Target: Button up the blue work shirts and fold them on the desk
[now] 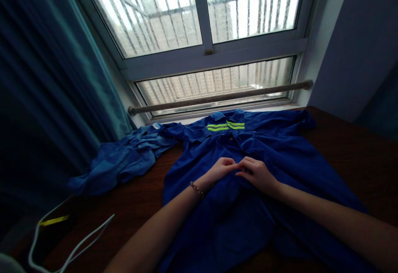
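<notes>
A dark blue work shirt (202, 206) with yellow-green reflective strips (226, 126) on its chest lies spread out, collar toward the window. My left hand (222, 168), a beaded bracelet (197, 190) on its wrist, pinches the front edge of the shirt. My right hand (256, 173) meets it there, thumb and fingers also closed on the cloth. The fingertips of both hands touch at the middle of the shirt front. Whether a button sits between them is hidden. Higher up the front, small buttons (254, 132) show.
A crumpled lighter blue garment (121, 165) lies left of the shirt on the brown wooden table (137, 206). A white cord (88, 237) and a yellow strip (54, 220) are at lower left. Behind stand a metal rail (217, 97), a barred window and a blue curtain (62, 57).
</notes>
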A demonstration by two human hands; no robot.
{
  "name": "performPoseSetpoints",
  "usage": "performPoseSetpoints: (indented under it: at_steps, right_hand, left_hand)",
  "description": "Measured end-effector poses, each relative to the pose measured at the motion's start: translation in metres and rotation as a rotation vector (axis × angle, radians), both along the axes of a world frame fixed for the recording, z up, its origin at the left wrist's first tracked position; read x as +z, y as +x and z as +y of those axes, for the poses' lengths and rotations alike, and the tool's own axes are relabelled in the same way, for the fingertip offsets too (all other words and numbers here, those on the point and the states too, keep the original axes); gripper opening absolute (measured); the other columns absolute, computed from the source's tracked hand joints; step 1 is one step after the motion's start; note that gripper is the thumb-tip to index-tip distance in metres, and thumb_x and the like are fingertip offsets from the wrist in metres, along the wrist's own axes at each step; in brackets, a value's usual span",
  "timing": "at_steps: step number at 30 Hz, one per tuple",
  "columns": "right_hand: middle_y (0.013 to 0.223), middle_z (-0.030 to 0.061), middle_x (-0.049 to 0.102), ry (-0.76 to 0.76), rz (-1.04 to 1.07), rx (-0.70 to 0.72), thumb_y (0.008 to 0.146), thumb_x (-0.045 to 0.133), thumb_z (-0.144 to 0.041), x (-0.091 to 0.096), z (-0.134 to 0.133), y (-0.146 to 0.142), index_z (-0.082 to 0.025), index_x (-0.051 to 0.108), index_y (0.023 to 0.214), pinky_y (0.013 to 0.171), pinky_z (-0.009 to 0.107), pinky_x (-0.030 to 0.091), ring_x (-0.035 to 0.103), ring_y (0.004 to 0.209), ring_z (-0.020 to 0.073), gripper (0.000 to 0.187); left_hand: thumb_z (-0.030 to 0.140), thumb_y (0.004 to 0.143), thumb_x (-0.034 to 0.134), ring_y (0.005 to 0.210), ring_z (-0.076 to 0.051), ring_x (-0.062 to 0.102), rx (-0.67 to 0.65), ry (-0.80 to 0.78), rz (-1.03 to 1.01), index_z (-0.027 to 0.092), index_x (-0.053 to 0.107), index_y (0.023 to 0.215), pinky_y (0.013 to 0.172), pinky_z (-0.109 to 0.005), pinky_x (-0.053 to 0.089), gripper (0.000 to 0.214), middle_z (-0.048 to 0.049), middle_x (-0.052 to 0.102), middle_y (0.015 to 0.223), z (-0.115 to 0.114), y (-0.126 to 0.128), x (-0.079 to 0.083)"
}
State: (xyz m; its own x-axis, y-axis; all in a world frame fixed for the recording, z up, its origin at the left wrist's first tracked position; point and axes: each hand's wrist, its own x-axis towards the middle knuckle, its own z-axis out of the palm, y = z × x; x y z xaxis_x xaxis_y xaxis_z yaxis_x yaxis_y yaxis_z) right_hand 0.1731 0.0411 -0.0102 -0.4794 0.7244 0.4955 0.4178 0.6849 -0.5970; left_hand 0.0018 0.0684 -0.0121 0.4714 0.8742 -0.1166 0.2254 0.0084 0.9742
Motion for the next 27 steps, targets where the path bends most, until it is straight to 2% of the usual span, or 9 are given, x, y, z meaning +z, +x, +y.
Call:
performPoseSetpoints:
  at_steps: [5, 10, 19, 22, 25, 27]
  right_hand:
    - [0.077, 0.0015, 0.052, 0.03, 0.025, 0.008, 0.078, 0.057, -0.022, -0.001, 0.001, 0.001, -0.017, 0.057, 0.071, 0.065, 0.023, 0.04, 0.051, 0.07, 0.012, 0.009]
    - [0.072, 0.0006, 0.049, 0.039, -0.09, -0.024, 0.077, 0.057, -0.022, 0.0, 0.001, 0.001, -0.016, 0.051, 0.064, 0.058, 0.023, 0.037, 0.048, 0.064, 0.0114, 0.016]
    - [0.064, -0.0011, 0.048, -0.095, -0.11, -0.081, 0.074, 0.058, -0.023, -0.001, 0.005, -0.001, -0.017, 0.047, 0.056, 0.053, 0.022, 0.034, 0.047, 0.058, 0.0107, 0.022]
    - [0.07, -0.0008, 0.05, -0.1, -0.092, -0.148, 0.069, 0.063, -0.025, -0.003, 0.002, -0.003, -0.017, 0.049, 0.067, 0.052, 0.023, 0.036, 0.047, 0.058, 0.0112, 0.016]
    - [0.087, 0.0014, 0.053, -0.085, -0.087, -0.133, 0.066, 0.065, -0.022, -0.003, -0.003, -0.004, -0.019, 0.048, 0.093, 0.057, 0.024, 0.039, 0.051, 0.065, 0.0128, 0.033]
    - [0.093, 0.003, 0.055, -0.084, -0.091, -0.073, 0.07, 0.061, -0.021, -0.003, -0.004, -0.004, -0.019, 0.045, 0.103, 0.063, 0.025, 0.041, 0.054, 0.074, 0.0149, 0.036]
  left_hand:
    - [0.042, 0.064, 0.059, 0.051, -0.006, 0.036, 0.048, 0.109, 0.04, 0.012, 0.049, 0.058, 0.048, -0.02, 0.024, 0.032, 0.0041, 0.045, 0.054, -0.003, 0.005, -0.006]
    - [0.037, 0.069, 0.054, 0.052, -0.006, 0.037, 0.091, 0.203, 0.045, 0.012, 0.048, 0.059, 0.048, -0.02, 0.025, 0.027, 0.0036, 0.045, 0.055, -0.009, 0.008, -0.01]
    - [0.042, 0.069, 0.054, 0.051, -0.006, 0.034, 0.118, 0.246, 0.014, 0.013, 0.046, 0.056, 0.048, -0.02, 0.025, 0.032, 0.0043, 0.041, 0.053, -0.014, 0.01, -0.001]
    - [0.042, 0.069, 0.055, 0.05, -0.006, 0.034, 0.111, 0.224, -0.007, 0.013, 0.046, 0.057, 0.047, -0.019, 0.025, 0.032, 0.0042, 0.042, 0.053, -0.017, 0.012, 0.001]
    - [0.041, 0.069, 0.055, 0.049, -0.005, 0.035, 0.123, 0.249, -0.012, 0.013, 0.046, 0.058, 0.047, -0.019, 0.026, 0.031, 0.0041, 0.043, 0.054, -0.021, 0.014, 0.001]
    - [0.041, 0.07, 0.055, 0.049, -0.005, 0.035, 0.148, 0.31, 0.018, 0.013, 0.045, 0.058, 0.046, -0.019, 0.026, 0.031, 0.0043, 0.043, 0.054, -0.023, 0.015, 0.0]
